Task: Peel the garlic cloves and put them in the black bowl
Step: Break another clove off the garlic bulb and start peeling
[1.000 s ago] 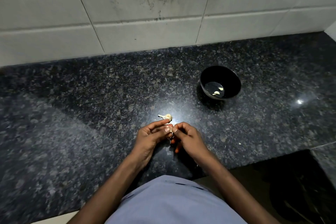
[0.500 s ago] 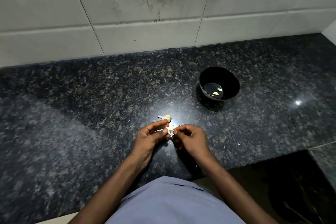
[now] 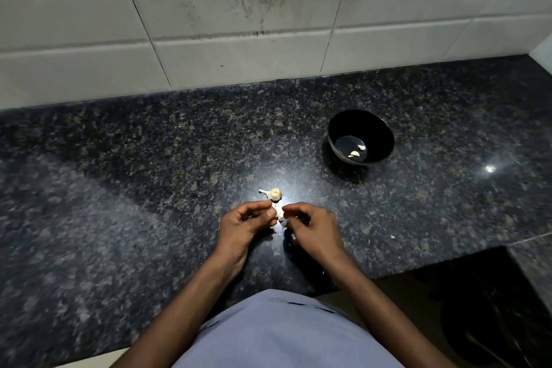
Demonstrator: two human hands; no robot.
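My left hand [image 3: 248,225] pinches a pale garlic clove [image 3: 278,210] between thumb and fingers, just above the dark granite counter. My right hand [image 3: 313,228] has its fingertips curled at the clove's right side, pinching its papery skin. The rest of the garlic bulb [image 3: 274,194] lies on the counter right behind my hands. The black bowl [image 3: 360,137] stands to the back right and holds two peeled cloves [image 3: 355,153].
The speckled granite counter [image 3: 134,182] runs back to a white tiled wall [image 3: 209,24] with a switch plate at the top. A small pale scrap [image 3: 392,236] lies to the right of my hands. The counter ends at a dark recess [image 3: 478,308] at the lower right.
My hands have drawn slightly apart, exposing more of the clove between them. The view has tilted a little; bulb and bowl have not moved.
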